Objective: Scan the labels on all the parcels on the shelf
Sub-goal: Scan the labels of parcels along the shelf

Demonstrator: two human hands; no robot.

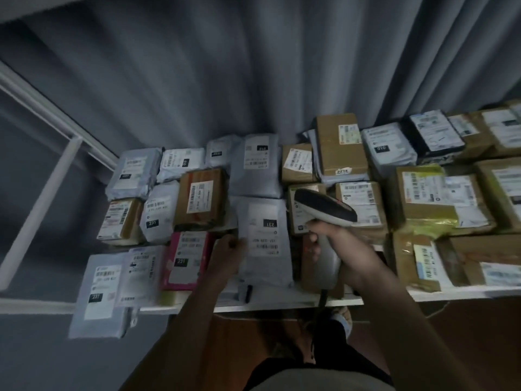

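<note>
Several labelled parcels cover a white shelf (282, 304): grey and white mailer bags on the left, brown cardboard boxes on the right. My right hand (328, 238) grips the handle of a grey and black barcode scanner (324, 208), whose head points left over the parcels. My left hand (227, 253) pinches the left edge of a grey mailer bag (265, 241) with a white label marked 231, lying at the front middle. A pink parcel (187, 261) lies just left of that hand.
A grey curtain (225, 80) hangs behind the shelf. A white frame bar (42, 204) slants at the left. One grey bag (97, 294) overhangs the shelf's front left edge. My feet stand on the brown floor (239, 342) below.
</note>
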